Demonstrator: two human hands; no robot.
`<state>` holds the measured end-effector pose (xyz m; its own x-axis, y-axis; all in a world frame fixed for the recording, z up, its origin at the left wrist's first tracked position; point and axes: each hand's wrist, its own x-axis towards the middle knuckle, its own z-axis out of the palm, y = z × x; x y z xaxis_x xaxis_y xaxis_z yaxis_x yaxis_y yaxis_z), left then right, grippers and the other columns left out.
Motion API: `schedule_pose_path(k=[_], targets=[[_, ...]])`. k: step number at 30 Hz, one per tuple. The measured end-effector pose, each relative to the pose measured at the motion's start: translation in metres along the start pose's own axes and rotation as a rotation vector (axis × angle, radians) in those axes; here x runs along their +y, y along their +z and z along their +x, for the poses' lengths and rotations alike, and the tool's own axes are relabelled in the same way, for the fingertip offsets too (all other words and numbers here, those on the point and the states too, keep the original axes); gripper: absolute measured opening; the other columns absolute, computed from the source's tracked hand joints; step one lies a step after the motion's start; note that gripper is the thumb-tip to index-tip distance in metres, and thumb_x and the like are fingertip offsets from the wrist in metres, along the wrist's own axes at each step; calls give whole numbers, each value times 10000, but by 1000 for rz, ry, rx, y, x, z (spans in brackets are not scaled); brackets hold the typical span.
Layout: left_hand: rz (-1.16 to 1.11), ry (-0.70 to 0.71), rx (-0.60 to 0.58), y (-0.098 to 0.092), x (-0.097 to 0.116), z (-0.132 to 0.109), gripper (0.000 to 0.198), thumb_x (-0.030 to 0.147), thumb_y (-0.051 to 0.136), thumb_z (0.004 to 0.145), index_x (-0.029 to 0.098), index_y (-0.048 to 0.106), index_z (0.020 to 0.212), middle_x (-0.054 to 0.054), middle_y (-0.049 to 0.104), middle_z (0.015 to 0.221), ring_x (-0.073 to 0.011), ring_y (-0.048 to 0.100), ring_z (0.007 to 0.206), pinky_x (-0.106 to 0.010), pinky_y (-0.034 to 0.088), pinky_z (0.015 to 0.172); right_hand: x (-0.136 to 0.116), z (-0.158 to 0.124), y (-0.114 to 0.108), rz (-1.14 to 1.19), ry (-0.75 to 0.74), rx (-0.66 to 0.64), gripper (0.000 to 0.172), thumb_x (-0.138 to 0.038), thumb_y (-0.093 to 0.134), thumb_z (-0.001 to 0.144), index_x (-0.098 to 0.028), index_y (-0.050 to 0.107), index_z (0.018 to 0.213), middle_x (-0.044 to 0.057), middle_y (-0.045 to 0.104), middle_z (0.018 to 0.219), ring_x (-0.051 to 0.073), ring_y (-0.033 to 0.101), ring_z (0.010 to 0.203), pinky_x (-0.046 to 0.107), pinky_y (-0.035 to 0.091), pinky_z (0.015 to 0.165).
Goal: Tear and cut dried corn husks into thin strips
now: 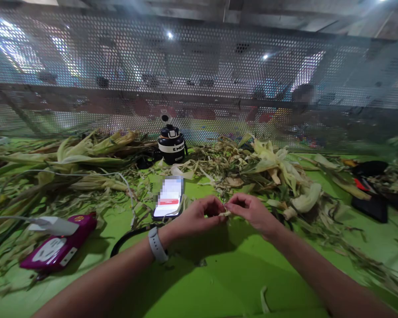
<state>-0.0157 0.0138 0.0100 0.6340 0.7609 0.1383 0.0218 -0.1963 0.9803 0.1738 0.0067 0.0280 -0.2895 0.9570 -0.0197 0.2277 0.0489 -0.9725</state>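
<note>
Both my hands meet over the green tabletop (215,274), their fingertips almost touching. My left hand (200,214), with a pale watch band at its wrist, pinches a small pale strip of corn husk (224,213). From the other side, my right hand (252,213) has thumb and finger closed on the same strip. Much of the strip is hidden by the fingers. Just left of my left hand lies a lit phone (169,196). Beyond my hands spreads a heap of dry husk shreds (225,163).
A black bottle (171,148) stands at the back before a perforated metal screen (202,66). Husk bundles lie left (86,152) and right (275,159). At left, a magenta power bank (58,247) has a white plug and cable. A dark device (369,207) lies at right.
</note>
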Motion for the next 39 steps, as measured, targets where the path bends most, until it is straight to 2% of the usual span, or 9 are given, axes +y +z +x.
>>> schedule_pose_path(k=[4,8,15,20,23,26,30,34,39], targets=[[-237,-180,-50,0,2,-1,314,344,661,788,162,557,1021,-4,629,745,-121,584,675,-251,447,650,3,0,5,71,-7,65,275,-432,714,701,-173,622,691,-31,568,650,113,482,615,246,380,608],[-336,-302,-49,3,1,-2,256,394,595,833,145,633,883,1,618,667,-106,572,591,-238,451,610,5,-1,12,141,-27,74,286,-430,761,649,-177,637,701,-38,557,620,117,478,612,247,376,596],[-338,-309,-133,7,-3,-2,353,496,632,782,144,628,778,46,564,544,-65,517,478,-190,388,507,-4,-7,15,349,138,63,278,-386,796,598,-166,628,626,-30,574,605,100,486,576,234,378,556],[-304,-350,-238,9,1,-5,386,505,630,778,127,665,846,24,595,558,-84,546,505,-210,407,535,-3,-10,20,341,158,76,314,-412,781,609,-165,588,621,-38,539,580,94,466,521,227,357,483],[-333,-361,-209,11,2,-5,380,517,651,753,140,648,796,27,595,541,-88,538,492,-217,403,528,-2,-9,18,268,104,60,324,-447,746,654,-170,579,667,-31,535,613,107,469,545,236,368,493],[-369,-320,-54,12,1,-3,381,526,670,728,151,606,721,33,577,537,-85,528,491,-216,404,526,-3,-7,10,58,-41,75,324,-490,620,784,-177,568,719,-27,514,644,115,460,593,241,367,540],[-449,-309,82,14,0,-1,351,498,679,735,158,591,749,43,560,586,-79,519,523,-216,417,552,-2,-6,2,-225,-134,100,382,-458,511,869,-192,448,602,-52,384,559,104,376,531,233,297,495],[-436,-314,90,17,0,-2,349,497,679,734,160,603,785,57,527,575,-65,475,493,-203,372,509,4,-5,6,-300,-218,88,345,-388,478,877,-197,430,594,-48,381,561,110,372,538,233,297,502],[-354,-288,13,14,3,-2,367,509,672,733,148,607,731,71,471,521,-42,404,442,-188,277,447,7,-5,10,-325,-247,151,343,-396,450,884,-202,418,604,-50,368,558,112,363,539,237,301,515]])
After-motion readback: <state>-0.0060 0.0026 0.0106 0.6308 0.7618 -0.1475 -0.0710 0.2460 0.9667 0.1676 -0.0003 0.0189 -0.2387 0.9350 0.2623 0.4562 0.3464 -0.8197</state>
